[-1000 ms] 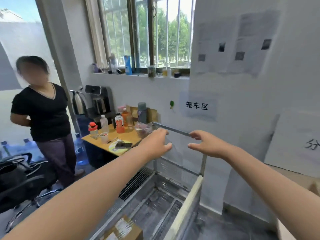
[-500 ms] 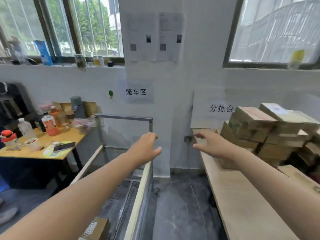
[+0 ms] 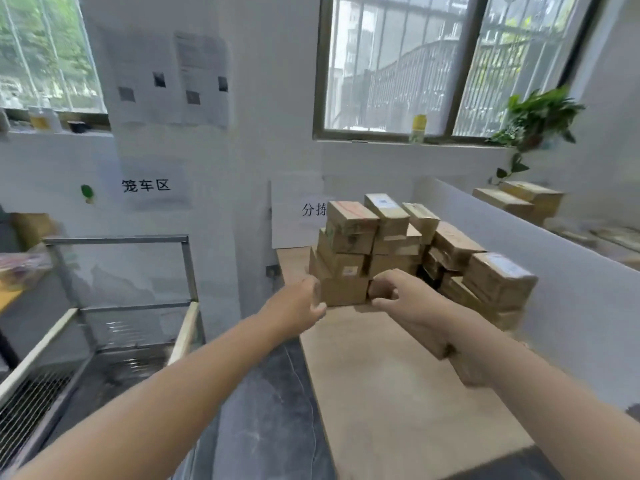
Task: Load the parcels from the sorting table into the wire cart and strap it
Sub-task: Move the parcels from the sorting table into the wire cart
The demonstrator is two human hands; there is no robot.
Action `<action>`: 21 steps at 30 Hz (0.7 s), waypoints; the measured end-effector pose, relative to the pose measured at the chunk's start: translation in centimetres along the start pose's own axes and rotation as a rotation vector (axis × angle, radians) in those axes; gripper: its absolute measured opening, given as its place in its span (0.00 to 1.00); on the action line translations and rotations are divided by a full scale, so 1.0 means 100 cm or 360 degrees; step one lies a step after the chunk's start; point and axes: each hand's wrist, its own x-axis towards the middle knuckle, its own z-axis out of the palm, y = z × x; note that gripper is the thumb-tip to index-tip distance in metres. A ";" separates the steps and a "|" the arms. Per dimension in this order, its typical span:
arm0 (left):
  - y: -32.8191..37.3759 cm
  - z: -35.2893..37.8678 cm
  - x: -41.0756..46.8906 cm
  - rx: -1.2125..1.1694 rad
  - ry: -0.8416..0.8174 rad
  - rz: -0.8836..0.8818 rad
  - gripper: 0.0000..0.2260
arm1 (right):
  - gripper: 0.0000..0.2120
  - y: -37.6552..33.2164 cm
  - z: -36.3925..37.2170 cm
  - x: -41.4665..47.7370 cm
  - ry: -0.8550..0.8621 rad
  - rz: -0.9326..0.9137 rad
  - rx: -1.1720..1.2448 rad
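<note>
Several brown cardboard parcels [image 3: 398, 251] are stacked at the far end of the wooden sorting table [image 3: 398, 393]. Both my hands reach toward the lowest front parcel [image 3: 344, 291]. My left hand [image 3: 299, 308] is at its left side, fingers apart and holding nothing. My right hand [image 3: 401, 294] is at its right side, fingers curled but apart, with nothing in it. I cannot tell whether either hand touches the box. The wire cart [image 3: 117, 306] stands at the left, metal frame upright, wooden side rails and a mesh floor.
A white partition [image 3: 554, 271] borders the table's right side, with more boxes [image 3: 519, 202] and a potted plant [image 3: 540, 119] beyond it. A dark floor gap [image 3: 266, 410] separates cart and table. Paper signs hang on the white wall behind.
My view swung right from the cart to the sorting table. Both hands left the cart's top bar and moved across to the bottom front parcel of the stack.
</note>
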 end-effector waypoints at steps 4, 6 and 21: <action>0.071 0.045 -0.012 0.0144 -0.0107 0.0115 0.24 | 0.24 0.076 -0.025 -0.062 0.0028 0.0107 0.0044; 0.104 0.065 -0.016 0.0248 -0.0167 0.0172 0.24 | 0.24 0.110 -0.038 -0.090 0.0026 0.0181 0.0082; 0.256 0.162 0.014 0.0309 -0.0215 0.0239 0.21 | 0.22 0.256 -0.076 -0.166 0.0105 0.0378 0.0223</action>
